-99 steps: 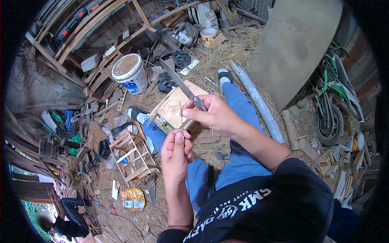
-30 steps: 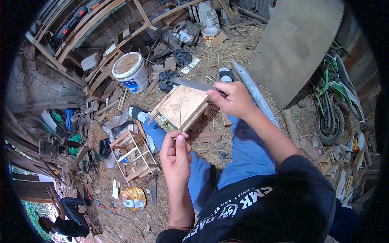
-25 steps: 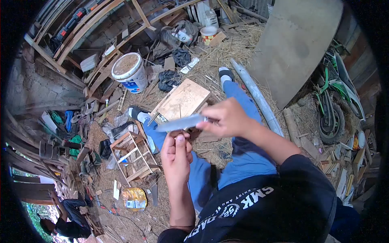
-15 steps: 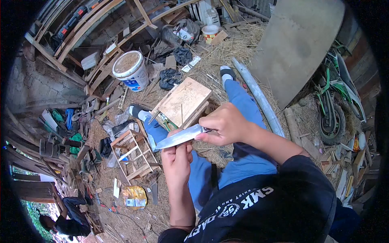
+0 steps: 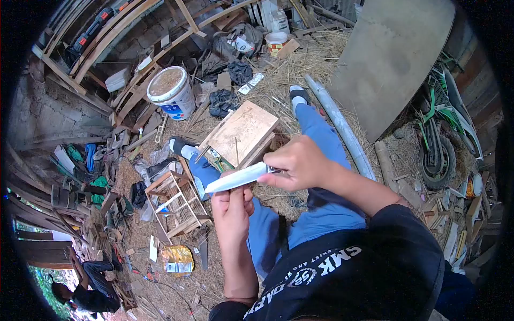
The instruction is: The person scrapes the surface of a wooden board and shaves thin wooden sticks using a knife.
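My right hand (image 5: 294, 165) is closed round the handle of a large knife (image 5: 235, 179), whose blade points left and lies across the fingertips of my left hand (image 5: 231, 207). Pinched in my left hand is a thin stick (image 5: 236, 151), which stands up beyond the blade. The blade hides the place where the fingers meet the stick. Between my legs, past both hands, stands a small wooden box (image 5: 243, 128) with a flat top and scattered shavings on it.
A slatted wooden frame (image 5: 176, 206) and a yellow packet (image 5: 177, 260) lie on the left. Further off stands a white bucket (image 5: 170, 93). A grey pipe (image 5: 342, 128), a leaning board (image 5: 393, 59) and a green motorbike (image 5: 436, 128) are on the right. Another person (image 5: 88, 294) sits at lower left.
The knife was raised, with its blade beyond the stick, and has come down and left onto the fingertips of my left hand. My left hand has barely moved and keeps the stick.
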`<act>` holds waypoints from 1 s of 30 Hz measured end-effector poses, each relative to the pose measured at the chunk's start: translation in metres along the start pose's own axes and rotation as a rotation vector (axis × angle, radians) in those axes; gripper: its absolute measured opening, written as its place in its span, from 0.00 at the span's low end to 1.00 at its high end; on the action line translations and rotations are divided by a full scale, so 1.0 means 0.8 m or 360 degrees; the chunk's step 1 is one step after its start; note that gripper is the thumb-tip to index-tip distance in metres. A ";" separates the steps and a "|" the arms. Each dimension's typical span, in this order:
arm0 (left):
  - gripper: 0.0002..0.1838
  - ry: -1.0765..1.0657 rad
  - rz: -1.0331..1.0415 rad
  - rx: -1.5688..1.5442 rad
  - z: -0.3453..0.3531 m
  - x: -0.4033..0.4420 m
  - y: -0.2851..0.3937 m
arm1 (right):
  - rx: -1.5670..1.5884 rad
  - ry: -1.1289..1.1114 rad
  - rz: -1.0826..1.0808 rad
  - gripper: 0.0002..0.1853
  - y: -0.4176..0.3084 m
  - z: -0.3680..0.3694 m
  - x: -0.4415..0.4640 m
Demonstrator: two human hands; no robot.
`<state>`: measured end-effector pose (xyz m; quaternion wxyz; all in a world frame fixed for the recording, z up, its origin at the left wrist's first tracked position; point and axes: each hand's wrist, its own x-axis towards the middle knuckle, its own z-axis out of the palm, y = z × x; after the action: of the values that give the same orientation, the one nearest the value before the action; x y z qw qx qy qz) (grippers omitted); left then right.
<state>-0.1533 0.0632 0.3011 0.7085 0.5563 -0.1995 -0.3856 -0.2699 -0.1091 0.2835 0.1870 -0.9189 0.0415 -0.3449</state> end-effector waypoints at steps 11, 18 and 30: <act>0.11 -0.0186 -0.0024 0.0014 -0.007 -0.006 0.002 | -0.0056 0.0289 0.0539 0.20 0.065 -0.018 0.016; 0.08 -0.0156 -0.0037 -0.0055 -0.009 0.005 -0.010 | 0.0087 -0.0039 0.0179 0.23 0.009 -0.001 0.000; 0.06 -0.0060 -0.0054 0.0020 -0.012 0.009 -0.009 | 0.0044 -0.0107 -0.0001 0.23 0.023 0.004 0.006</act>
<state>-0.1441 0.0629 0.2902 0.6945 0.5566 -0.2058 -0.4068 -0.2632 -0.1258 0.2774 0.2009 -0.9273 0.0301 -0.3143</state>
